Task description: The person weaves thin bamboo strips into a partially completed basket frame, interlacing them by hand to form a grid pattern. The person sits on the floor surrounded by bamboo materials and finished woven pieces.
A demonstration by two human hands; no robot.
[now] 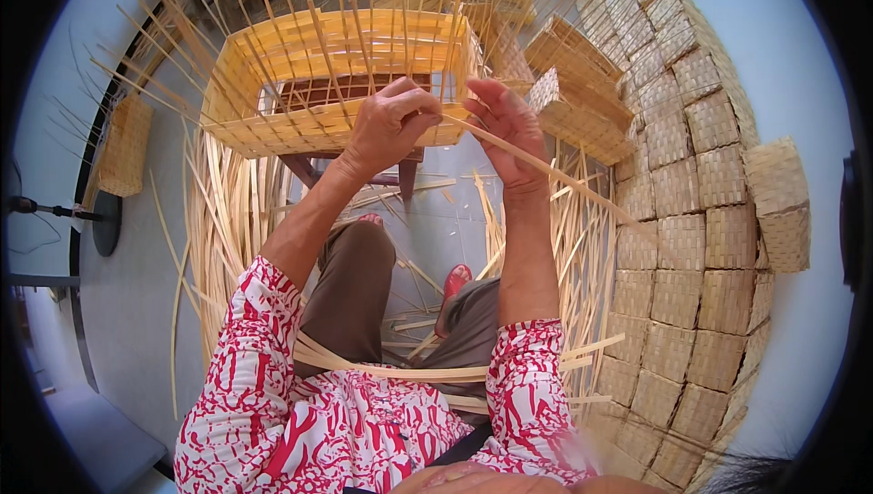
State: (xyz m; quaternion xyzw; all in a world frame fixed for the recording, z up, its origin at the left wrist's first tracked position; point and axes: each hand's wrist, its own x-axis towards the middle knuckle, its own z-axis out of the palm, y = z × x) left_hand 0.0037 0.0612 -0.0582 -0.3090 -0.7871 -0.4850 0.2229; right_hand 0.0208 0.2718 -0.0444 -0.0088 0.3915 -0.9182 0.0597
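Head view: a tan, flat, thin strip of split wood or cane (pixel 555 172) slants down to the right from the near right corner of a big yellow woven basket (pixel 305 128). The left hand (pixel 391 123) has its grip pinched on the strip's upper end. The right hand (pixel 509 130) has its grip apart, fingers a bit bent, and the strip runs across the palm. I cannot tell if they touch. The basket sits on a dark brown wooden worktop with legs (pixel 406 179), and long thin sticks poke up from it. Pale loose strips (pixel 235 221) lie to the left. Stacked tan woven blocks (pixel 677 239) stand to the right.
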